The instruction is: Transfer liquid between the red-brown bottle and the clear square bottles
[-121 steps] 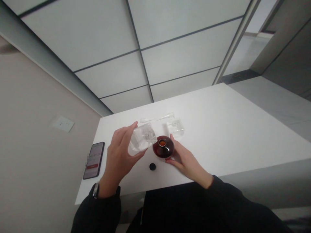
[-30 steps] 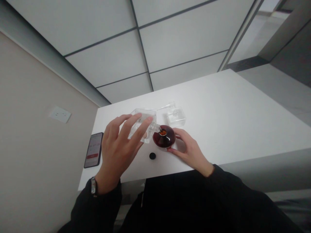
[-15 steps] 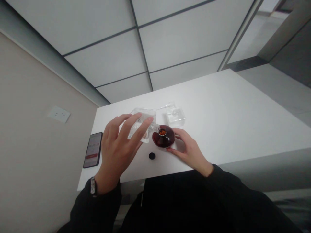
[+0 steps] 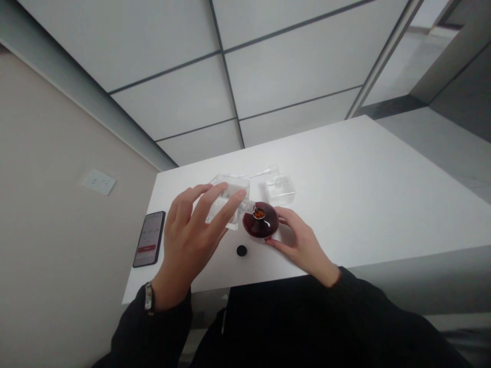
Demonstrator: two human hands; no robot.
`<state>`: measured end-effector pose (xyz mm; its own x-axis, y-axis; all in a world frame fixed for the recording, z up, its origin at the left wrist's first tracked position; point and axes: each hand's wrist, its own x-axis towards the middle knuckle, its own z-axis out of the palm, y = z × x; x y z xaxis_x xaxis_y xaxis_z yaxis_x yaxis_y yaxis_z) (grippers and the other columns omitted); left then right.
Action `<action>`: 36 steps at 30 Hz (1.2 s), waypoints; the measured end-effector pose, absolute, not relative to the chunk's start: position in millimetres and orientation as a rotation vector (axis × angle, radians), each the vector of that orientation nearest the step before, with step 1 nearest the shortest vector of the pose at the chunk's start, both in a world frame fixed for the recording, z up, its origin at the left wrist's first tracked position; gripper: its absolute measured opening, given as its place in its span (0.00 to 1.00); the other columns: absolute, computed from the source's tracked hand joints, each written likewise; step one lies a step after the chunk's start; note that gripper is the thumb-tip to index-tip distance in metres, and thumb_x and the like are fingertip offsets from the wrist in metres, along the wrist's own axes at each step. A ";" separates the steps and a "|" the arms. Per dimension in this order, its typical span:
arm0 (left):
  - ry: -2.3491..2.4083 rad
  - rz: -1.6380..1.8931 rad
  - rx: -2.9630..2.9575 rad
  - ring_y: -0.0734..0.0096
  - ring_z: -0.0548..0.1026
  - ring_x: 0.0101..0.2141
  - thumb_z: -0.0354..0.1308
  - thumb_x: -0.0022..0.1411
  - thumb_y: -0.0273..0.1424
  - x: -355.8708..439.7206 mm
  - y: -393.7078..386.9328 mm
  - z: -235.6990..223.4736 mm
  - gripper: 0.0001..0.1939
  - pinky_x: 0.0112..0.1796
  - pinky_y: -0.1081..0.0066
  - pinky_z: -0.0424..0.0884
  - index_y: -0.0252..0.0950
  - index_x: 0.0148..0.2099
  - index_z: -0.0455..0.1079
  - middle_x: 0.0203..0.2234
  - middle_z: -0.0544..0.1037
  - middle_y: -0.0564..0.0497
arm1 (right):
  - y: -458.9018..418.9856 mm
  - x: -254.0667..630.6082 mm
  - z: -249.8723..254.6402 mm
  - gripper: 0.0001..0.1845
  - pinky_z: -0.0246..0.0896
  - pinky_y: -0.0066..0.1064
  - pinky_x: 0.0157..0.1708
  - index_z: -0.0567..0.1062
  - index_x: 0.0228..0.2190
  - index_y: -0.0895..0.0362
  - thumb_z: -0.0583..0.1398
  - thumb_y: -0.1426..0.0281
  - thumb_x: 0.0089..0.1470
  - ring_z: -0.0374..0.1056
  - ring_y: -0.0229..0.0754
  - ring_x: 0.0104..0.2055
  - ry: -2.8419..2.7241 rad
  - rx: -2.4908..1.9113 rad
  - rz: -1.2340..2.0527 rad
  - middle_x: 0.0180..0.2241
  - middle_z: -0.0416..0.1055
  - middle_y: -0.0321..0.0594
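My left hand (image 4: 195, 230) is closed around a clear square bottle (image 4: 233, 190), tipped sideways so that its threaded neck points right. The mouth of that bottle is at the opening of a round dark-red bottle (image 4: 261, 225), which stands on the table; something orange shows inside its opening. Whether liquid flows between them I cannot tell. With thumb and fingers, my right hand (image 4: 301, 243) grips the dark-red bottle's right side. A small black cap (image 4: 241, 250) lies on the table just below the two bottles.
Behind the bottles are a clear plastic box (image 4: 281, 190) and a thin clear dropper-like piece (image 4: 264, 171). A phone (image 4: 149, 239) lies at the left edge of the white table (image 4: 368, 194). A panelled partition (image 4: 291, 71) rises behind; a wall with a socket (image 4: 98, 182) is at left.
The whole view has shifted slightly, with everything a little lower and to the right. Both hands keep their hold, and the clear bottle stays tilted at the dark-red bottle's opening.
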<state>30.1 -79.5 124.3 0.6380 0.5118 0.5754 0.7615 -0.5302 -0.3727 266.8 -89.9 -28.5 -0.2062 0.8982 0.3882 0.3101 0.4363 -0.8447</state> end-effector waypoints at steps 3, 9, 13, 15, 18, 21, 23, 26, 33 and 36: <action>-0.991 -0.530 -2.248 0.51 0.77 0.53 0.70 0.65 0.25 30.0 -79.7 124.0 0.28 0.55 0.55 0.75 0.38 0.65 0.70 0.55 0.81 0.42 | -90.3 266.8 -28.2 0.34 0.75 0.56 0.60 0.67 0.63 0.46 0.69 0.55 0.60 0.73 0.52 0.62 -1.743 -1.052 0.784 0.62 0.73 0.46; -0.984 -0.533 -2.258 0.52 0.77 0.54 0.69 0.65 0.24 30.4 -79.2 124.5 0.28 0.56 0.55 0.75 0.38 0.65 0.71 0.55 0.81 0.42 | -90.3 267.1 -28.0 0.34 0.75 0.57 0.60 0.67 0.63 0.46 0.69 0.54 0.60 0.72 0.53 0.62 -1.742 -1.062 0.800 0.62 0.72 0.47; -0.985 -0.527 -2.259 0.52 0.77 0.54 0.70 0.65 0.24 29.8 -79.6 124.4 0.28 0.56 0.55 0.75 0.39 0.65 0.71 0.55 0.81 0.42 | -89.9 266.9 -27.0 0.33 0.75 0.56 0.60 0.67 0.62 0.47 0.69 0.54 0.60 0.73 0.52 0.62 -1.742 -1.058 0.803 0.61 0.73 0.47; -0.983 -0.522 -2.263 0.51 0.77 0.55 0.70 0.65 0.24 29.4 -79.8 124.2 0.28 0.56 0.55 0.75 0.38 0.65 0.71 0.55 0.81 0.42 | -89.9 266.9 -25.9 0.33 0.75 0.56 0.60 0.67 0.62 0.46 0.69 0.54 0.60 0.73 0.52 0.62 -1.740 -1.058 0.803 0.61 0.73 0.46; -0.975 -0.520 -2.267 0.51 0.77 0.55 0.69 0.65 0.24 29.6 -79.8 124.2 0.28 0.56 0.54 0.75 0.38 0.65 0.71 0.55 0.80 0.41 | -90.2 266.9 -24.2 0.33 0.74 0.56 0.61 0.68 0.62 0.46 0.69 0.54 0.60 0.73 0.52 0.62 -1.735 -1.061 0.801 0.61 0.73 0.46; -0.976 -0.512 -2.266 0.51 0.77 0.55 0.69 0.65 0.23 30.4 -79.4 124.5 0.29 0.56 0.54 0.75 0.39 0.66 0.70 0.56 0.80 0.42 | -90.7 266.9 -23.1 0.33 0.74 0.55 0.61 0.68 0.62 0.46 0.69 0.54 0.60 0.73 0.52 0.61 -1.727 -1.068 0.801 0.61 0.73 0.46; -0.974 -0.516 -2.265 0.52 0.77 0.55 0.69 0.65 0.23 30.9 -79.2 124.7 0.29 0.56 0.55 0.76 0.39 0.66 0.70 0.56 0.80 0.42 | -90.8 266.9 -22.9 0.33 0.74 0.55 0.60 0.68 0.62 0.46 0.69 0.54 0.59 0.73 0.52 0.61 -1.726 -1.072 0.807 0.61 0.74 0.45; -0.967 -0.520 -2.262 0.51 0.77 0.55 0.69 0.65 0.23 31.4 -79.1 125.1 0.29 0.56 0.54 0.76 0.39 0.66 0.70 0.56 0.80 0.42 | -90.7 266.8 -23.1 0.33 0.74 0.55 0.60 0.68 0.61 0.46 0.69 0.53 0.59 0.73 0.52 0.61 -1.725 -1.075 0.812 0.61 0.74 0.45; -0.982 -0.495 -2.279 0.51 0.77 0.55 0.67 0.66 0.21 31.8 -81.0 126.8 0.30 0.56 0.54 0.76 0.40 0.67 0.69 0.56 0.80 0.41 | -90.6 267.0 -22.5 0.34 0.73 0.57 0.62 0.69 0.61 0.48 0.70 0.53 0.59 0.73 0.53 0.61 -1.719 -1.085 0.808 0.61 0.74 0.47; -0.999 -0.502 -2.287 0.52 0.76 0.57 0.65 0.67 0.21 31.0 -81.5 126.3 0.30 0.57 0.54 0.75 0.42 0.68 0.68 0.57 0.80 0.42 | -90.8 267.0 -22.1 0.33 0.73 0.57 0.61 0.69 0.61 0.48 0.69 0.53 0.59 0.73 0.54 0.61 -1.721 -1.091 0.805 0.61 0.74 0.48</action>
<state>31.0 -81.5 126.3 0.6471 0.5338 0.5444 0.7553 -0.5459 -0.3626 267.0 -90.8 -22.1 -0.1892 0.9175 0.3498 0.3196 0.3944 -0.8616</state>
